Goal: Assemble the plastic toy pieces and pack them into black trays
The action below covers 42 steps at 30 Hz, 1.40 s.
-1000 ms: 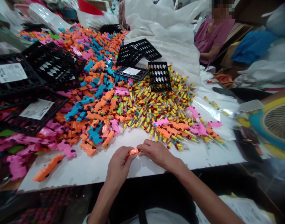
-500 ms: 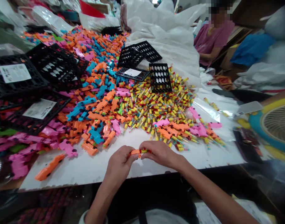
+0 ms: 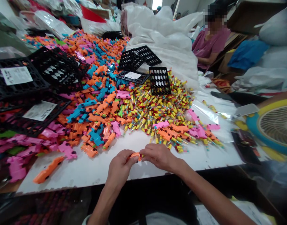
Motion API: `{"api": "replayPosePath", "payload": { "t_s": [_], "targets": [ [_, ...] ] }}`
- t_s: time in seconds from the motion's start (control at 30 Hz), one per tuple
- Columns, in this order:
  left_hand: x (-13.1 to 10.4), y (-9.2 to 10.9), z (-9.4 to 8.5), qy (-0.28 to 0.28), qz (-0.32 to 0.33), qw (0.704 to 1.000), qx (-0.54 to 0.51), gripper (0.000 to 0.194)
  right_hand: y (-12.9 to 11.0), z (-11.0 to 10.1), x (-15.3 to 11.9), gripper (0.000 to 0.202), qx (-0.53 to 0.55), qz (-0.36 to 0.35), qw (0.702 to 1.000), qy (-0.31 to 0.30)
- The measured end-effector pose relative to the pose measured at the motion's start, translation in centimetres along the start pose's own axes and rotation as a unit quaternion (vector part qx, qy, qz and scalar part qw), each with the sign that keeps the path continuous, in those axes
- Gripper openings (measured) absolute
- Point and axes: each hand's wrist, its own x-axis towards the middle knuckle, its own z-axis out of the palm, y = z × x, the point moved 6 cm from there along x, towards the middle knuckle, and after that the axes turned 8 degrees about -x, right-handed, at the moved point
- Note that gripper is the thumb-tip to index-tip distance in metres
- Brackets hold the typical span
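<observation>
Between thumb and fingers, my left hand (image 3: 120, 165) pinches a small orange toy car (image 3: 135, 155) above the front of the white table. My right hand (image 3: 160, 157) is closed at the car's right end on a small yellow-labelled tube (image 3: 141, 156) with a red end. Fingers hide most of the tube, and I cannot tell how far it sits in the car. Just beyond my hands lies a heap of similar yellow-labelled tubes (image 3: 149, 107). A pile of orange, blue and pink toy cars (image 3: 102, 107) spreads to the left.
Black plastic trays (image 3: 160, 80) lie on the heaps, with more black trays (image 3: 40, 111) at left. One loose orange car (image 3: 48, 170) rests near the table's front edge. A fan (image 3: 274, 125) stands at right. Behind white plastic sheeting (image 3: 162, 37) sits a person in pink (image 3: 210, 47).
Less of the yellow tube shows now between my hands, and my right fingers cover more of it. The view has shifted slightly; the heaps look the same.
</observation>
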Motion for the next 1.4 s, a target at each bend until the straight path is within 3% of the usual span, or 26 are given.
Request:
{"api": "replayPosePath", "payload": {
  "t_s": [0.13,0.4,0.57,0.8,0.93,1.0,1.07,1.13,1.2,1.27,1.33,1.4],
  "targets": [
    [-0.4,-0.8,0.6,0.001,-0.069,0.996,-0.063,0.031,-0.8,-0.1,-0.3,0.025,-0.059,-0.016,0.998,0.0],
    [-1.5,-1.4,1.1,-0.095,-0.158,0.978,-0.094,0.033,-3.1,0.8,-1.6,0.031,-0.135,-0.117,0.982,0.059],
    [-1.4,-1.4,0.8,-0.088,-0.153,0.984,-0.01,0.027,-3.5,1.5,-1.9,0.03,-0.12,-0.111,0.985,0.053],
    [0.3,-1.5,1.2,-0.057,-0.13,0.989,-0.032,0.034,-1.8,1.3,-1.9,0.026,-0.097,-0.036,0.993,0.063],
    [0.8,-1.5,1.7,-0.106,-0.123,0.986,0.027,0.03,-2.4,1.8,-2.3,0.026,-0.092,-0.028,0.992,0.082],
    [0.9,-1.0,1.5,-0.122,-0.083,0.987,0.056,0.032,-1.9,1.3,-2.3,0.025,-0.094,-0.035,0.992,0.075],
    [1.1,-0.2,0.2,-0.073,-0.017,0.994,0.079,0.04,-0.1,-0.6,-2.6,0.023,-0.107,-0.028,0.989,0.098],
    [1.4,0.5,-2.3,0.041,0.044,0.992,0.11,0.048,3.1,-3.7,-3.1,0.02,-0.13,0.023,0.98,0.151],
    [1.5,0.8,-4.9,0.168,0.075,0.966,0.182,0.049,6.8,-7.1,-3.9,0.022,-0.164,0.121,0.957,0.208],
    [1.5,0.9,-6.6,0.255,0.097,0.915,0.297,0.042,9.2,-9.3,-4.5,0.028,-0.191,0.212,0.924,0.254],
    [1.6,0.9,-6.8,0.287,0.113,0.857,0.412,0.034,9.5,-9.3,-4.3,0.031,-0.166,0.247,0.912,0.282],
    [1.8,0.7,-6.4,0.283,0.13,0.827,0.468,0.026,8.0,-7.1,-2.8,0.03,-0.08,0.229,0.934,0.261]
  ]
}}
